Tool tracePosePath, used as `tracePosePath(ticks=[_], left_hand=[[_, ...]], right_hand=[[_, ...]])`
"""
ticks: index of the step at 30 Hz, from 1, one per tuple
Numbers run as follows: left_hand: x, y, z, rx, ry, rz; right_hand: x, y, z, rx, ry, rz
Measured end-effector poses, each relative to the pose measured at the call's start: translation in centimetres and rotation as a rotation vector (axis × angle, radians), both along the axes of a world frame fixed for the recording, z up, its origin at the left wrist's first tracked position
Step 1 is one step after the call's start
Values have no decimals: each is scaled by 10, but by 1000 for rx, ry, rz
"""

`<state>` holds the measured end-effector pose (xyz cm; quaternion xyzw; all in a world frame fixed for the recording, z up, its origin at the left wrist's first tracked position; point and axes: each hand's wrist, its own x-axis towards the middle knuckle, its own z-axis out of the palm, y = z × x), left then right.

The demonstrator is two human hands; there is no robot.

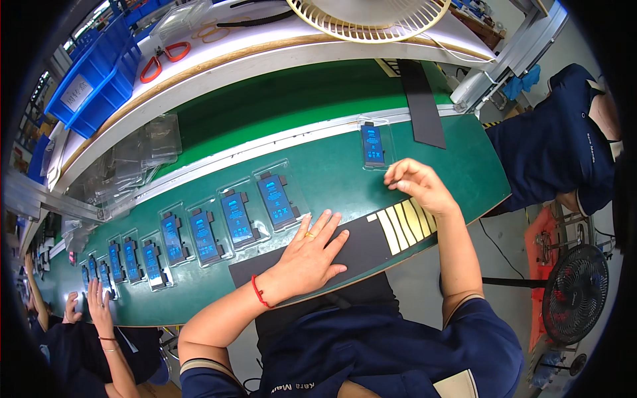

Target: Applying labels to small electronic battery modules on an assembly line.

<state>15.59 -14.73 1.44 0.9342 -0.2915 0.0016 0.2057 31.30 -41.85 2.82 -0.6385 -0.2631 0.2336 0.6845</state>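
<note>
My left hand [306, 257] lies flat with spread fingers on a long black sheet [361, 247] at the table's near edge. Pale yellow strips [406, 227], separated by dark lines, cover the sheet's right end. Above them my right hand [424, 189] is raised, thumb and fingertips pinched together. Something small and dark shows at those fingertips, too small to name. Just beyond it, a phone battery [373, 144] with blue film rests in a clear plastic tray. Another battery [277, 199] in its tray lies beyond my left fingertips, first of a row running left.
Behind a pale rail lies a green belt [265, 109], with a black strip [423, 106] across the rail. The shelf above holds a fan [371, 16], red-handled pliers [162, 61] and a blue bin [99, 79]. Co-workers' hands [99, 308] are at far left; another person [531, 146] sits right.
</note>
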Motion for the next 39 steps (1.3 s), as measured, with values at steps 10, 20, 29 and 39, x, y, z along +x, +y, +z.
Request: tracePosePath(ticks=[10, 20, 29, 39], left_hand=[[158, -44, -25, -25, -210, -44], [78, -5, -20, 23, -171, 41], [45, 10, -22, -12, -221, 108], [44, 13, -23, -41, -215, 98]], right_hand=[[7, 14, -38, -33, -18, -526], [12, 33, -16, -171, -59, -443], [31, 104, -6, -616, -547, -226], [28, 130, -1, -752, -601, -101]])
